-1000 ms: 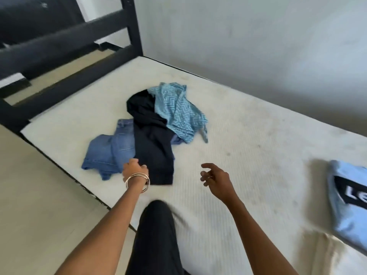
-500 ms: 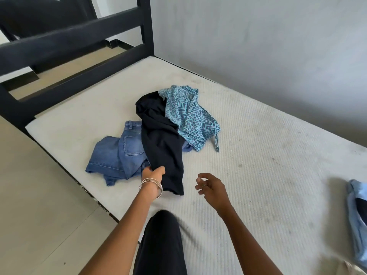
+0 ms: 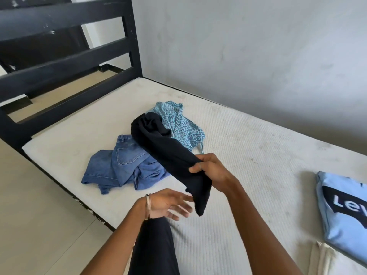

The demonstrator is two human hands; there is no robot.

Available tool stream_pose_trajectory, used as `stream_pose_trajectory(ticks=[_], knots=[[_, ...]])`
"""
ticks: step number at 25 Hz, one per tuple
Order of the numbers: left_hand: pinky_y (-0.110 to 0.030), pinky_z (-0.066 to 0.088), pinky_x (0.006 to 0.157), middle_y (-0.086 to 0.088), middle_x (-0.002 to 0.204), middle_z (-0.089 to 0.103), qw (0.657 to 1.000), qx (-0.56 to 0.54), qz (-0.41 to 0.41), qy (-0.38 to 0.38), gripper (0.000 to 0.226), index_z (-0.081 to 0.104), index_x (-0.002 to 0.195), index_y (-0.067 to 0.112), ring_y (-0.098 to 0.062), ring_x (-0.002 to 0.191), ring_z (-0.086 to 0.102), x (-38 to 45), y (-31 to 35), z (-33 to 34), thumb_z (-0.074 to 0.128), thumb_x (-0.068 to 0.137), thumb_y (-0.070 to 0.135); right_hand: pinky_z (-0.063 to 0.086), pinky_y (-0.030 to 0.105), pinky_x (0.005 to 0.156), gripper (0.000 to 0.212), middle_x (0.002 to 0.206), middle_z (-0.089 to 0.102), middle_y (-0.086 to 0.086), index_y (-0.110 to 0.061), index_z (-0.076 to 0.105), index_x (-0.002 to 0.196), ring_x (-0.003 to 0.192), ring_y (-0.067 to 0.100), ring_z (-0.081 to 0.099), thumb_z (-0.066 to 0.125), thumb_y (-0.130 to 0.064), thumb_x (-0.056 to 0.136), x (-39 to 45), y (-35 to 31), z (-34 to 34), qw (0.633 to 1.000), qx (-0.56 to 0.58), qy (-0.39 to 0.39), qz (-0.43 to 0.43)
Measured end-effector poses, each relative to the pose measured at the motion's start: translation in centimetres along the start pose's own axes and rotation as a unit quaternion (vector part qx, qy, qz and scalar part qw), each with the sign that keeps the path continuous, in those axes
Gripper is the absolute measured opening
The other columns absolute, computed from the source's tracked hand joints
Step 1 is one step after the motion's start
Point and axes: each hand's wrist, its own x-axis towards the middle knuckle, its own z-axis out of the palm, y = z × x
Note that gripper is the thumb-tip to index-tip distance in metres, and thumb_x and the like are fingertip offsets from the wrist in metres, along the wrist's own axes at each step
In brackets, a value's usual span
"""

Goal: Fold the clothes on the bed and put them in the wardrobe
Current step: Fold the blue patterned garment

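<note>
White mattress (image 3: 248,147) is seen on a bed with a black bed frame (image 3: 65,56), and a grey wall (image 3: 248,46) is seen behind it. On the right, a folded light blue shirt (image 3: 341,219) is laid flat on the mattress, and the white letters "Le" can be read on its dark patch; the rest of the word is cut off by the edge of the view.

Half a second ago the black garment (image 3: 170,155) was lying flat on the pile and was pinched by the left hand at its near edge, while nothing was held in the right hand. Now its near end has been lifted off the mattress and has been passed to the right hand (image 3: 212,171).

The right hand is curled tight round the black garment, and the loose end is left hanging down below the fist. The far end of the garment is draped over the pile. The left hand (image 3: 168,205) is held apart from it, just beside the hanging end, with its fingers spread and nothing in it. A bangle (image 3: 148,207) is worn on the left wrist.

Blue jeans (image 3: 123,167) are left crumpled on the mattress under the black garment, and a blue zigzag top (image 3: 178,124) is lying behind it
</note>
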Motion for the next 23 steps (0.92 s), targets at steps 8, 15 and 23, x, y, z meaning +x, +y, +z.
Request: stream_pose_trajectory(ticks=[8, 15, 23], knots=[[-0.036, 0.055, 0.079, -0.005, 0.082, 0.073, 0.849, -0.414, 0.185, 0.270, 0.030, 0.066, 0.097, 0.015, -0.024, 0.085, 0.064, 5.9, 6.3, -1.6, 0.057, 0.093, 0.043, 0.052, 0.028, 0.082, 0.033, 0.096, 0.073, -0.006, -0.030, 0.075, 0.093, 0.096, 0.017, 0.067, 0.070, -0.001, 0.077, -11.0, 2.4, -10.8, 0.895, -0.366, -0.207, 0.152], [-0.030, 0.049, 0.074, -0.002, 0.083, 0.063, 0.940, 0.124, 0.254, 0.192, 0.015, 0.063, 0.090, 0.008, -0.004, 0.073, 0.059, 5.3, 6.4, 10.2, 0.071, 0.078, 0.012, 0.054, 0.032, 0.083, 0.033, 0.111, 0.068, -0.002, -0.026, 0.062, 0.122, 0.098, 0.011, 0.066, 0.065, -0.039, 0.092, -9.7, 3.6, -9.6, 0.978, -0.118, 0.171, 0.033], [-0.024, 0.050, 0.084, -0.002, 0.116, 0.064, 0.906, 0.408, -0.066, -0.089, 0.033, 0.060, 0.126, 0.022, -0.016, 0.106, 0.062, 6.9, -1.8, 13.4, 0.059, 0.094, 0.021, 0.052, 0.032, 0.067, 0.018, 0.092, 0.068, 0.011, -0.010, 0.064, 0.090, 0.083, 0.026, 0.063, 0.071, -0.005, 0.074, -11.3, 10.2, -11.4, 0.890, -0.167, 0.377, 0.193]])
